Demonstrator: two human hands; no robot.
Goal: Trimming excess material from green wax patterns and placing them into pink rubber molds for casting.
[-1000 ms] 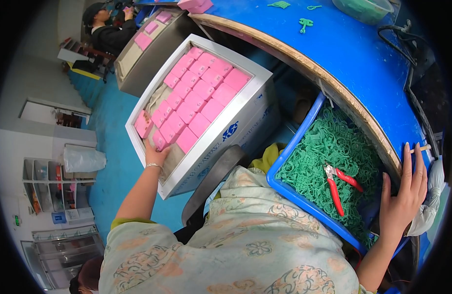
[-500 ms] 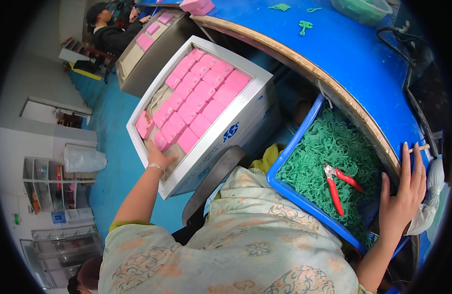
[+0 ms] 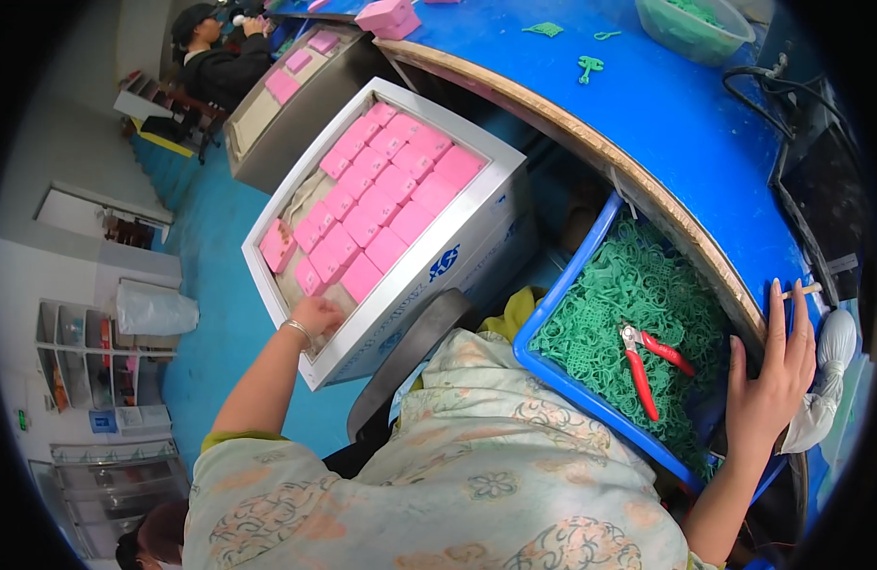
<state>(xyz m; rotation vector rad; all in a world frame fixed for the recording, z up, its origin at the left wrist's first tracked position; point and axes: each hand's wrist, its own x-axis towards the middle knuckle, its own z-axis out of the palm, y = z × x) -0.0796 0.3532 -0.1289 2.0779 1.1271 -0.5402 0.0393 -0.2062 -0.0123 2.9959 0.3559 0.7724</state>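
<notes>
My left hand (image 3: 315, 321) reaches into the near corner of a white box (image 3: 415, 277), its fingers curled downward by the beige lining. Whatever they may hold is hidden. Beside it, several pink blocks (image 3: 361, 226) lie in rows in the box; one block with brownish marks (image 3: 278, 245) sits apart at the left side. My right hand (image 3: 773, 385) is open, fingers stretched out at the edge of the blue table (image 3: 690, 123). A thin wooden stick (image 3: 807, 290) lies at its fingertips. Red-handled cutting pliers (image 3: 640, 380) rest on green net-like plastic pieces (image 3: 591, 294) in a blue bin (image 3: 526, 344).
On the table are loose green pieces (image 3: 589, 68), pink blocks (image 3: 386, 19), a clear tub (image 3: 697, 38) and black cables (image 3: 785, 176). A tied pale bag (image 3: 834, 361) hangs by its edge. A chair back (image 3: 400, 361) stands against the box. A person (image 3: 215, 66) sits beyond.
My left hand has drawn back from the pink blocks toward the box's near corner, and its fingers have curled in. My right hand stays at the table edge. The view has shifted slightly.
</notes>
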